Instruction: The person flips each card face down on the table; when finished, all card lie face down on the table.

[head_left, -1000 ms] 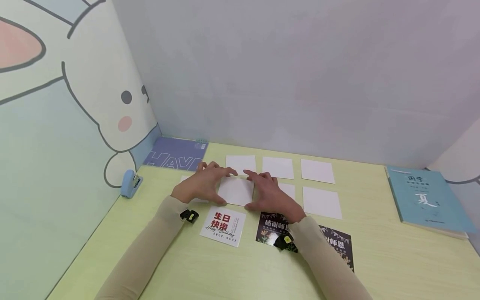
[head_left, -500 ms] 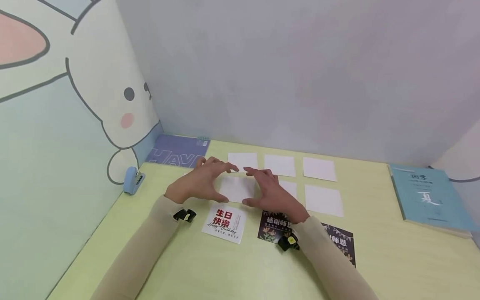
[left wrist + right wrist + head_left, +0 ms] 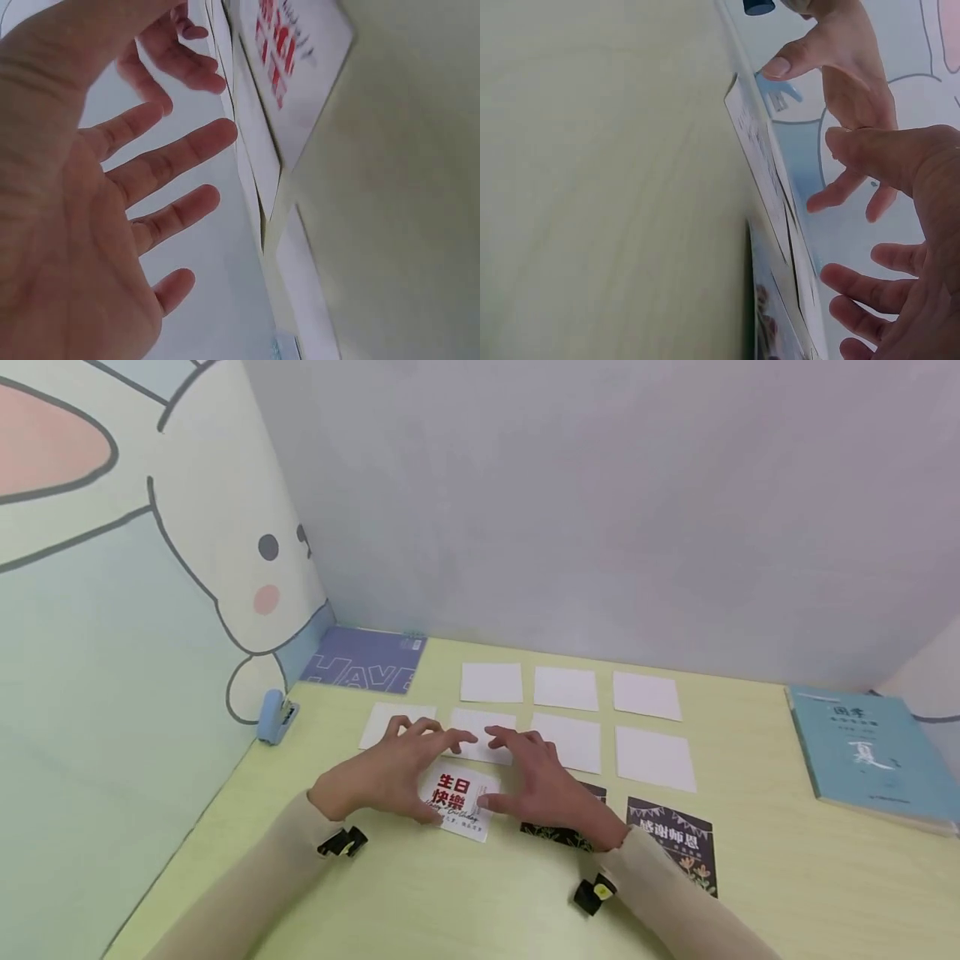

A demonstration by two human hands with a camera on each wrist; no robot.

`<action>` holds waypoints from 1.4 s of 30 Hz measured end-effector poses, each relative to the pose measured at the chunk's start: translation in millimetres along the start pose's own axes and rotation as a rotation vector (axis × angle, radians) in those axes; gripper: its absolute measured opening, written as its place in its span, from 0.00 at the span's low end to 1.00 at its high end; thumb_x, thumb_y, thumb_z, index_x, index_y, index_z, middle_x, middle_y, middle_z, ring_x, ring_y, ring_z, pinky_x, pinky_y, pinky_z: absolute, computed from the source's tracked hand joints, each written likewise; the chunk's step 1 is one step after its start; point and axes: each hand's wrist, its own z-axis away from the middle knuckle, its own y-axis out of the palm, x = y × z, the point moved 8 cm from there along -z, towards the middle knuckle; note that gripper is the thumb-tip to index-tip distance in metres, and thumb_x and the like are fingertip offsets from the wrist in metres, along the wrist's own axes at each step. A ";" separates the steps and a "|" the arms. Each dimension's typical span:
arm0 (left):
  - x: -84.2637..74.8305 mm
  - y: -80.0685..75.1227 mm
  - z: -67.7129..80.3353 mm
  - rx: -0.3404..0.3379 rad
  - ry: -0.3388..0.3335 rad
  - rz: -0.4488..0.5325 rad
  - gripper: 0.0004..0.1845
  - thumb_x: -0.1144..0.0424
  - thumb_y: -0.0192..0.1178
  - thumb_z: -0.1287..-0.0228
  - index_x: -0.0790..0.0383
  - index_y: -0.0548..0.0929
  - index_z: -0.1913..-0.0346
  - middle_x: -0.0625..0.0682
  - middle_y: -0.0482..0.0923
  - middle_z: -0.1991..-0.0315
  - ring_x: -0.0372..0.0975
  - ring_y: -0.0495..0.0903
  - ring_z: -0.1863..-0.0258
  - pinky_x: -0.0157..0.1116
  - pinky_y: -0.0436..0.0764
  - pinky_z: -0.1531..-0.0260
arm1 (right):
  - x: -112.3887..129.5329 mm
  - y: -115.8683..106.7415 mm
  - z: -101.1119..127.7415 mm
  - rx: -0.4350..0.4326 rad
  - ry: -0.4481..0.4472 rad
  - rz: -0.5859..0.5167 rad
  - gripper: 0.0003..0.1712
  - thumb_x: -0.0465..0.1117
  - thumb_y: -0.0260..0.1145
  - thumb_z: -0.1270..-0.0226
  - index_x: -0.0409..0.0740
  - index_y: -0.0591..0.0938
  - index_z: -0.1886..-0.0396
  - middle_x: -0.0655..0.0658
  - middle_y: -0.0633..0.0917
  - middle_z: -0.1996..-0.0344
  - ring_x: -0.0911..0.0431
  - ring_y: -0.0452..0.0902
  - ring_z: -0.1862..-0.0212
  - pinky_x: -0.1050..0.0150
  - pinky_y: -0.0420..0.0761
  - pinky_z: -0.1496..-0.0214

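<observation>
Your left hand (image 3: 382, 774) and right hand (image 3: 542, 783) are hovering with fingers spread, gripping nothing, on either side of the white square card with red characters (image 3: 458, 800), which is lying flat near the front of the pale green desk (image 3: 787, 868), beside a black card (image 3: 672, 850).

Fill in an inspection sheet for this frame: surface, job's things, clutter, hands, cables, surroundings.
Surface: light green desk, flat.
Job's things: red-lettered white card lies on the desk between both hands; seven blank white cards in two rows behind it; two dark cards to the right, one partly under the right hand.
Clutter: blue stapler, purple notebook, teal book.
Hands: left hand and right hand spread over the red-lettered card, fingers relaxed, gripping nothing.
Cables: nothing seen.
Surroundings: rabbit-print wall on the left, plain grey wall behind.
</observation>
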 end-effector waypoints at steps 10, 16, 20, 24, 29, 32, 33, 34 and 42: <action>-7.3 12.6 4.2 0.010 0.034 -0.012 0.58 0.47 0.89 0.61 0.39 0.69 0.23 0.40 0.80 0.38 0.41 0.70 0.35 0.60 0.59 0.31 | 4.7 3.7 6.6 0.006 0.008 0.013 0.55 0.57 0.80 0.39 0.50 0.65 0.17 0.48 0.82 0.31 0.45 0.71 0.28 0.38 0.65 0.26; -7.8 13.4 3.4 -0.004 0.067 0.029 0.57 0.49 0.88 0.60 0.41 0.69 0.24 0.42 0.80 0.42 0.40 0.70 0.37 0.60 0.59 0.32 | 6.4 6.5 11.4 0.021 -0.010 0.013 0.56 0.58 0.82 0.41 0.51 0.65 0.17 0.49 0.82 0.31 0.48 0.71 0.29 0.41 0.66 0.29; -4.9 10.6 2.5 -0.026 0.070 0.060 0.56 0.47 0.86 0.58 0.40 0.66 0.23 0.43 0.79 0.42 0.39 0.71 0.38 0.55 0.59 0.32 | 8.5 7.9 12.9 0.033 -0.038 0.035 0.59 0.56 0.84 0.44 0.52 0.64 0.16 0.49 0.82 0.30 0.48 0.70 0.30 0.42 0.66 0.30; -3.8 7.3 1.1 -0.029 0.063 0.073 0.55 0.46 0.84 0.54 0.41 0.65 0.22 0.43 0.80 0.41 0.39 0.74 0.41 0.54 0.61 0.34 | 10.6 8.5 13.5 0.031 -0.061 0.073 0.63 0.57 0.86 0.47 0.53 0.63 0.16 0.49 0.81 0.29 0.48 0.69 0.30 0.43 0.66 0.31; -6.0 5.1 -1.2 -0.027 0.075 0.085 0.54 0.47 0.84 0.52 0.44 0.65 0.22 0.44 0.80 0.40 0.37 0.77 0.45 0.52 0.64 0.36 | 14.3 5.4 13.1 0.000 -0.082 0.108 0.64 0.56 0.87 0.49 0.53 0.62 0.16 0.48 0.79 0.27 0.48 0.68 0.29 0.43 0.66 0.29; -10.1 3.4 -3.0 -0.045 0.100 0.090 0.52 0.48 0.83 0.50 0.45 0.66 0.23 0.45 0.79 0.36 0.37 0.77 0.45 0.52 0.66 0.36 | 16.6 0.5 12.9 -0.046 -0.089 0.109 0.66 0.54 0.88 0.50 0.50 0.61 0.15 0.48 0.80 0.30 0.47 0.70 0.30 0.42 0.66 0.28; -11.6 2.6 -3.5 -0.056 0.109 0.089 0.52 0.48 0.83 0.50 0.46 0.66 0.23 0.44 0.79 0.34 0.37 0.77 0.45 0.52 0.66 0.36 | 16.9 -1.0 12.9 -0.060 -0.087 0.104 0.67 0.53 0.89 0.51 0.49 0.61 0.15 0.49 0.80 0.31 0.47 0.70 0.31 0.42 0.66 0.28; -13.3 1.5 -4.0 -0.067 0.118 0.091 0.52 0.49 0.83 0.49 0.46 0.66 0.23 0.45 0.79 0.33 0.37 0.77 0.45 0.53 0.67 0.36 | 17.5 -2.4 12.9 -0.073 -0.087 0.096 0.68 0.52 0.89 0.52 0.49 0.60 0.15 0.49 0.81 0.32 0.46 0.71 0.32 0.42 0.66 0.28; -19.0 -0.8 -8.0 -0.081 0.146 0.116 0.51 0.48 0.83 0.48 0.45 0.67 0.22 0.44 0.79 0.31 0.38 0.78 0.47 0.47 0.67 0.39 | 20.6 -7.0 14.9 -0.100 -0.087 0.046 0.73 0.51 0.90 0.52 0.56 0.54 0.12 0.48 0.79 0.30 0.45 0.70 0.30 0.39 0.65 0.26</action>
